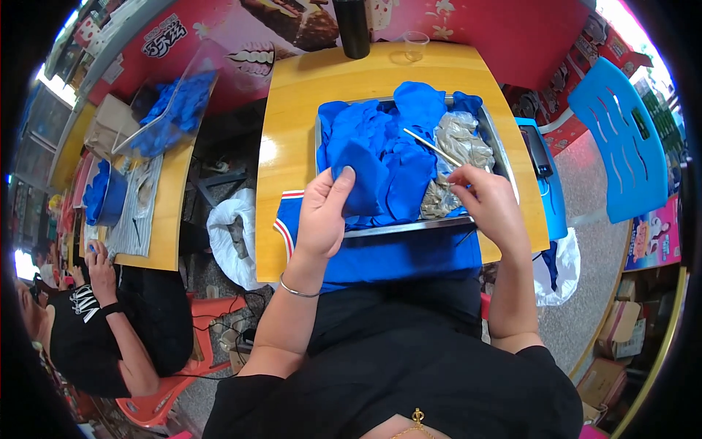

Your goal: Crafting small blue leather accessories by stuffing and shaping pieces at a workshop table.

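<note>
Centre frame, the tray (409,227) shows bare metal, its near rim brushed and catching a dull shine. In it lies a heap of blue gloves (387,157), thin rubbery film, smooth, creased, faintly glossy. The left hand (325,212) pinches one such glove; a slim metal bangle (296,290) glints on that wrist. Right of the heap, grey shellfish meat (461,143) looks wet and wrinkled, with a pale wooden skewer (431,146) across it. The table (289,146) is varnished yellow wood, shiny. Upper frame, a clear plastic cup (415,44); far right, a matt blue plastic chair (621,139).
</note>
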`<move>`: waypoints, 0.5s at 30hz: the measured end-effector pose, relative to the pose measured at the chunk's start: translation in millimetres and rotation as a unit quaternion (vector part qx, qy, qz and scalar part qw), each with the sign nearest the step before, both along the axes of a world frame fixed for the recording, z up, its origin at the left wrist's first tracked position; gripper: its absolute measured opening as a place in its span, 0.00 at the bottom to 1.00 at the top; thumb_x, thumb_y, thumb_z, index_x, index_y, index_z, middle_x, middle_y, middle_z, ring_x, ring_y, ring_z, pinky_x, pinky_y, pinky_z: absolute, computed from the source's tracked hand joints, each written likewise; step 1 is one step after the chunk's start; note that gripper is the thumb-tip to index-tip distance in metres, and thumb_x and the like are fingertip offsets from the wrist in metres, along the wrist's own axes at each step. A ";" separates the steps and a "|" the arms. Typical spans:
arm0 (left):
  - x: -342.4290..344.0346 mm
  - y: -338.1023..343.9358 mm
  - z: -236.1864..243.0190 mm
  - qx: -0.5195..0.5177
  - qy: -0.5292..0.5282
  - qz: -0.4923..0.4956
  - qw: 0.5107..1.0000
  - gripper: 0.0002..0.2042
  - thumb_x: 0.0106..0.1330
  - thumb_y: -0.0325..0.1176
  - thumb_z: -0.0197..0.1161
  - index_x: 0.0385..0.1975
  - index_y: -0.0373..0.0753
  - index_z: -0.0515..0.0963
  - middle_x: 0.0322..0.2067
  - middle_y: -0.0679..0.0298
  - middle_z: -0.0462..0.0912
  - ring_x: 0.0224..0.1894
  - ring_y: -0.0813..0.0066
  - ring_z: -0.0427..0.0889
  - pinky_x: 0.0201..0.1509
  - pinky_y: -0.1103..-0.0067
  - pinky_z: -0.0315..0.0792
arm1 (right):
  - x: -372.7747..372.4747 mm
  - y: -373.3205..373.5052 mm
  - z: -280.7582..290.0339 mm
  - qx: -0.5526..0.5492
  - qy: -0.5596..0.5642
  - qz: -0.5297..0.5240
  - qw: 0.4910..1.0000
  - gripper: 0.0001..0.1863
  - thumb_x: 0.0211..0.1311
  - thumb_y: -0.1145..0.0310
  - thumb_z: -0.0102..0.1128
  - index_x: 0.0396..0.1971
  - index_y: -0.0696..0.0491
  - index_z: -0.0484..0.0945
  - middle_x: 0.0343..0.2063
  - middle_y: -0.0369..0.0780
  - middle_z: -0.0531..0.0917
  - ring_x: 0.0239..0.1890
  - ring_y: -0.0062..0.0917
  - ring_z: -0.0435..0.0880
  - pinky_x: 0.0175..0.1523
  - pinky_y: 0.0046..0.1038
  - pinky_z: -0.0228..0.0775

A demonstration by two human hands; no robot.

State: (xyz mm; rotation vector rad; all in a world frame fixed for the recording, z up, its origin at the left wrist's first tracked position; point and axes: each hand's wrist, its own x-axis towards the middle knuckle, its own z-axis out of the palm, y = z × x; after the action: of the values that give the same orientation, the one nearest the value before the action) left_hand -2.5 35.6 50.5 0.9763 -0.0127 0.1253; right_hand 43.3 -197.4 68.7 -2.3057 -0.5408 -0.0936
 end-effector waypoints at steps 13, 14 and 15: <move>2.1 -1.3 -2.7 0.164 -0.053 -0.007 0.985 0.19 0.63 0.22 0.52 0.54 0.34 0.62 0.43 0.60 0.76 0.44 0.80 0.75 0.49 0.83 0.70 | 10.8 13.7 -47.7 -0.112 -0.094 -0.040 0.988 0.09 0.48 0.72 0.61 0.32 0.50 0.76 0.32 0.39 0.77 0.37 0.36 0.78 0.39 0.33 0.70; 1.3 -1.5 -2.2 0.136 -0.037 -0.026 0.990 0.19 0.63 0.22 0.52 0.55 0.34 0.62 0.43 0.60 0.75 0.44 0.79 0.75 0.49 0.83 0.70 | 11.1 12.7 -48.7 -0.117 -0.102 -0.042 0.987 0.09 0.47 0.71 0.62 0.32 0.51 0.76 0.31 0.39 0.77 0.37 0.36 0.78 0.39 0.33 0.70; 0.7 -1.7 -2.2 0.108 -0.021 -0.046 0.993 0.20 0.63 0.23 0.52 0.56 0.34 0.61 0.43 0.60 0.75 0.43 0.79 0.75 0.49 0.84 0.70 | 11.9 10.5 -48.1 -0.117 -0.102 -0.041 0.987 0.09 0.47 0.71 0.62 0.32 0.51 0.76 0.31 0.39 0.77 0.37 0.36 0.78 0.39 0.33 0.70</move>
State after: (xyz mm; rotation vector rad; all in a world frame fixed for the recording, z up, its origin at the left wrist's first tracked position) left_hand -1.8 34.0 48.3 1.1879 -0.1116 0.0608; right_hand 55.3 -187.0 20.6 -2.5656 -0.5872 -0.3251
